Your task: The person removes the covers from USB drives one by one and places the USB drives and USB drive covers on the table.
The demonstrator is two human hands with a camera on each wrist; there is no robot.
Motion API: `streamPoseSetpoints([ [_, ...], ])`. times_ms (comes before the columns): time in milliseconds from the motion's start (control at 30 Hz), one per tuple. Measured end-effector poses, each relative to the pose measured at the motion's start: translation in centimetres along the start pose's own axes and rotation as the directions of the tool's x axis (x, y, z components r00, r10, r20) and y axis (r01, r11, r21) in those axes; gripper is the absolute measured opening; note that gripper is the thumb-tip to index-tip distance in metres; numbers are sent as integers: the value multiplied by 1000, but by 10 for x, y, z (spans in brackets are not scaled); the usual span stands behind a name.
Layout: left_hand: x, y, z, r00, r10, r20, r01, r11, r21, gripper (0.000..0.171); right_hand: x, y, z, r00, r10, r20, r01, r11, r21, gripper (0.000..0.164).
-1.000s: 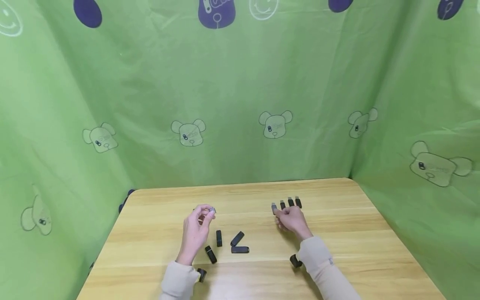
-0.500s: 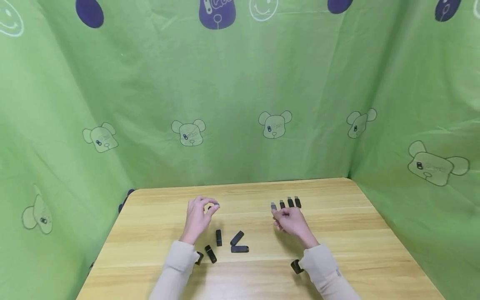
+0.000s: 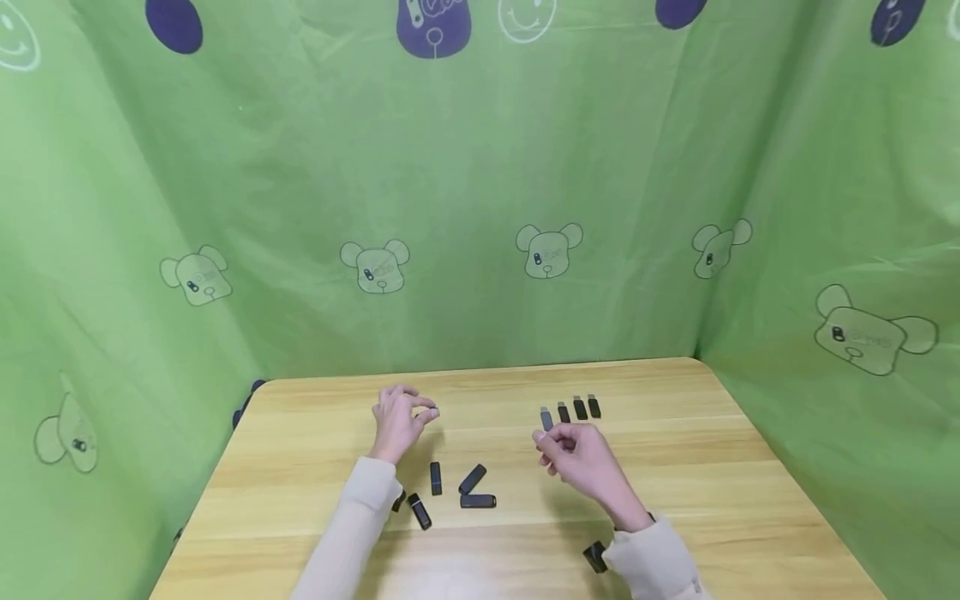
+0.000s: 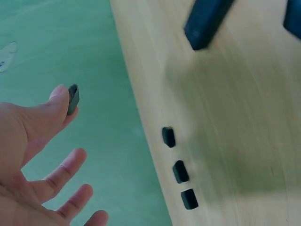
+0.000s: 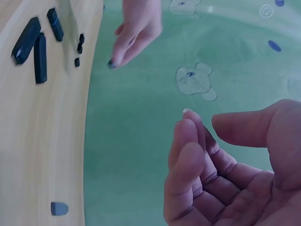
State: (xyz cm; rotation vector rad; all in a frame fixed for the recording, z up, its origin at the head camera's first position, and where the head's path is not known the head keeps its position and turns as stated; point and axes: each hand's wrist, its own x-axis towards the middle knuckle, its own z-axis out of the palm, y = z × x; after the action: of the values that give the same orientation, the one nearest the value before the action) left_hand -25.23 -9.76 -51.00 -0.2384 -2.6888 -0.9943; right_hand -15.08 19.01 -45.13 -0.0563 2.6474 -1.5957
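My left hand [image 3: 396,423] is raised over the far left of the table. Between thumb and index finger it pinches a small dark USB stick cap [image 4: 73,99], its other fingers spread. In the left wrist view, loose black caps [image 4: 180,172] lie in a row below it. On the right, several uncapped USB sticks stand in a row, connectors pointing away: a grey USB stick [image 3: 547,419] at the left end, then black USB sticks [image 3: 581,407]. My right hand [image 3: 588,462] hovers just in front of the grey one. Its loosely bent fingers hold nothing, thumb and index apart.
Several black capped USB sticks [image 3: 477,501] lie at mid-table between my arms. The wooden table [image 3: 697,500] is closed in by green curtains [image 3: 465,167] at the back and sides. A dark wrist camera [image 3: 596,557] hangs below the right sleeve.
My right hand has let go of the grey USB stick and drawn back toward me. The left hand has moved slightly away from me over the table, still pinching the cap.
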Motion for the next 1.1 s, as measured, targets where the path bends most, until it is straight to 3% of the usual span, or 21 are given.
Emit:
streamPoseSetpoints([
  [400, 18, -16, 16, 999, 14, 48, -16, 999, 50, 13, -19, -15, 8, 992, -112, 51, 113, 993, -23, 21],
  [767, 22, -26, 31, 998, 0, 66, -10, 987, 159, 11, -30, -16, 9, 991, -115, 71, 115, 993, 9, 25],
  [1100, 20, -27, 43, 993, -68, 97, 45, 975, 220, 12, -34, -13, 6, 992, -107, 72, 107, 994, -6, 25],
])
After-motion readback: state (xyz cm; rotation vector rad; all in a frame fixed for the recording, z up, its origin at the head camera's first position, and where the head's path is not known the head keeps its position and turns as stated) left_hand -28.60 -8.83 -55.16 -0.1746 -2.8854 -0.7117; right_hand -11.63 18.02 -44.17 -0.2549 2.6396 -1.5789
